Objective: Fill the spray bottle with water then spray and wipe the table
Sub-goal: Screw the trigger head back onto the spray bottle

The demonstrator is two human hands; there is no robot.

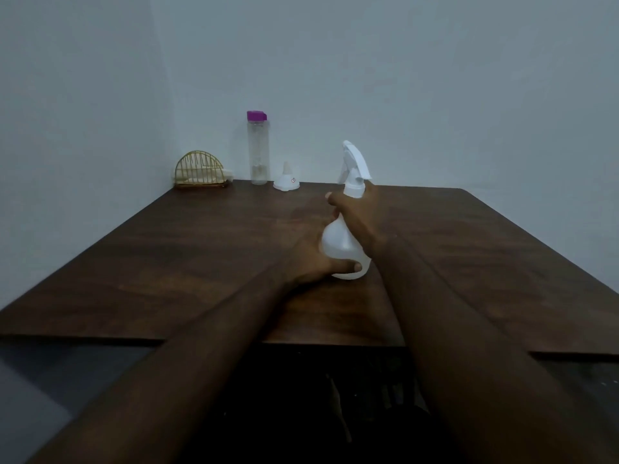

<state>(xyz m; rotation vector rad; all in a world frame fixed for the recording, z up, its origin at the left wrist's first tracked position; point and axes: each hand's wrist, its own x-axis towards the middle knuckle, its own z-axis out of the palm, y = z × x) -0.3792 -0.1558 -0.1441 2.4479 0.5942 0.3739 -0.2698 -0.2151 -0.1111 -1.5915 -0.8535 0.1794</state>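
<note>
A white spray bottle (343,246) stands on the dark wooden table (201,262), right of the middle. My left hand (313,262) grips its round base, thumb across the front. My right hand (356,212) holds the neck just under the white trigger head (355,162). A tall clear water bottle (258,152) with a purple cap stands at the table's far edge by the wall. A small white funnel (286,179) sits upside down beside it.
A gold wire holder (200,170) with a pale cloth in it stands at the far left corner. The wall runs right behind the table's far edge. The near edge has a recess where I sit.
</note>
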